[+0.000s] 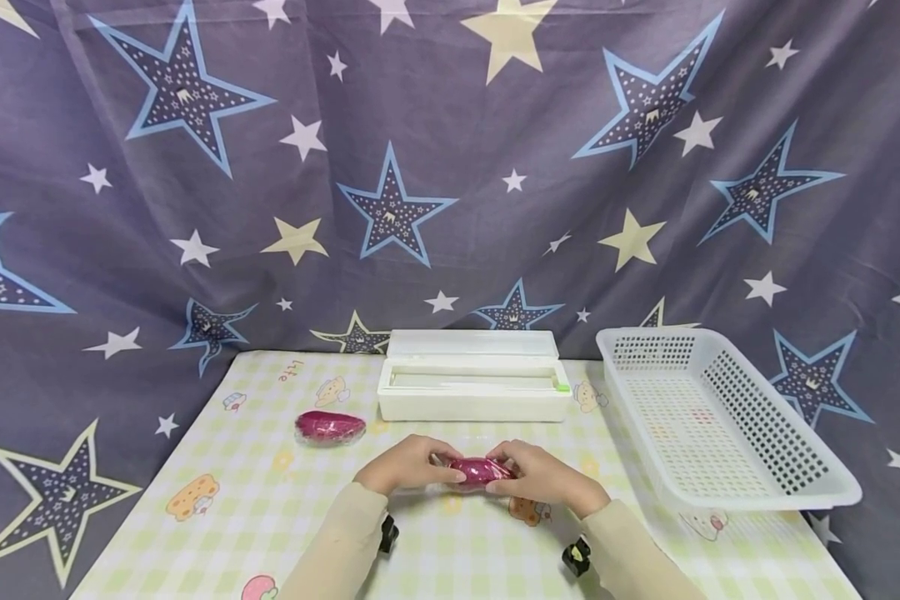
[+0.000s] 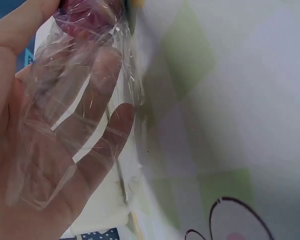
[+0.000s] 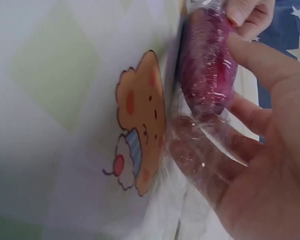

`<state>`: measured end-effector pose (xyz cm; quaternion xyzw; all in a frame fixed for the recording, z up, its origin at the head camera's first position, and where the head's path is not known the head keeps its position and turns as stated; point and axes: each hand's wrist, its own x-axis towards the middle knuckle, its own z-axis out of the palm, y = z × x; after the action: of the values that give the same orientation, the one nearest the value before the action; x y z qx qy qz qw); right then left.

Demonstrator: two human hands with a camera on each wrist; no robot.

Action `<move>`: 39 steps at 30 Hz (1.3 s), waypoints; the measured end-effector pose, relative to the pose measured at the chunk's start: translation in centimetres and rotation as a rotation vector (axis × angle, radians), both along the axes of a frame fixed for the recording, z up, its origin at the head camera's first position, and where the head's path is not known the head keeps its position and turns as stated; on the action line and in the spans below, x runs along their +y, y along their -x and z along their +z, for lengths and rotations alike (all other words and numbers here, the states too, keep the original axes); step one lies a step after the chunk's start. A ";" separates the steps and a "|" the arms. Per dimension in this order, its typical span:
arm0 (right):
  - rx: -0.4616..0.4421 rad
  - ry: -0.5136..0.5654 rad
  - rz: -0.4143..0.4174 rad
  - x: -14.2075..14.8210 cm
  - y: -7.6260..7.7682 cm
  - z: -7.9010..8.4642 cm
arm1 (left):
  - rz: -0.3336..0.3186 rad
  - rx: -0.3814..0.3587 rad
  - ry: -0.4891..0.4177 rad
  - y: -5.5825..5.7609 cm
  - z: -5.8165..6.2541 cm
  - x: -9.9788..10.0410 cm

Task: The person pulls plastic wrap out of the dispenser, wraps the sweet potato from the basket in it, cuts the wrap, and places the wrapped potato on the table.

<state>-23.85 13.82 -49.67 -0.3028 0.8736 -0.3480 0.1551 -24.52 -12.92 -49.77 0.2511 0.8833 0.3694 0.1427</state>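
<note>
A purple sweet potato [image 1: 482, 471] in clear cling film lies between both hands, just above or on the table; which of the two I cannot tell. My left hand [image 1: 412, 465] pinches its left end with thumb and fingers. On the other end, my right hand [image 1: 542, 473] grips it the same way. Loose cling film [image 2: 85, 130] trails off the left end over the left fingers and palm. More loose film [image 3: 190, 165] spreads across the right fingers. A second wrapped purple sweet potato [image 1: 330, 427] lies to the left, apart from the hands.
A long white cling film box [image 1: 472, 407] stands behind the hands with its lid raised. At the right is a white perforated plastic basket [image 1: 750, 500]. The checked tablecloth [image 1: 217, 558] ends at a star-patterned curtain [image 1: 450, 275].
</note>
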 end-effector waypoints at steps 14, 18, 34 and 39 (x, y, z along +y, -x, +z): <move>0.027 0.014 0.020 -0.8 0.5 -0.4 | 0.013 -0.026 0.077 0.1 -0.1 -0.5; 0.020 0.005 0.035 -0.7 0.7 -0.3 | 0.025 -0.007 0.107 0.2 -0.2 -0.7; -0.040 0.089 -0.001 -0.4 1.9 -0.9 | -0.029 0.233 0.055 1.0 1.2 0.0; -0.071 0.076 -0.043 -0.4 2.1 -1.0 | -0.048 0.351 0.090 0.6 2.3 1.1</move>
<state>-26.00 13.46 -50.69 -0.2771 0.8599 -0.3949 0.1669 -25.11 -11.81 -47.42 0.3258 0.9040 0.2767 0.0063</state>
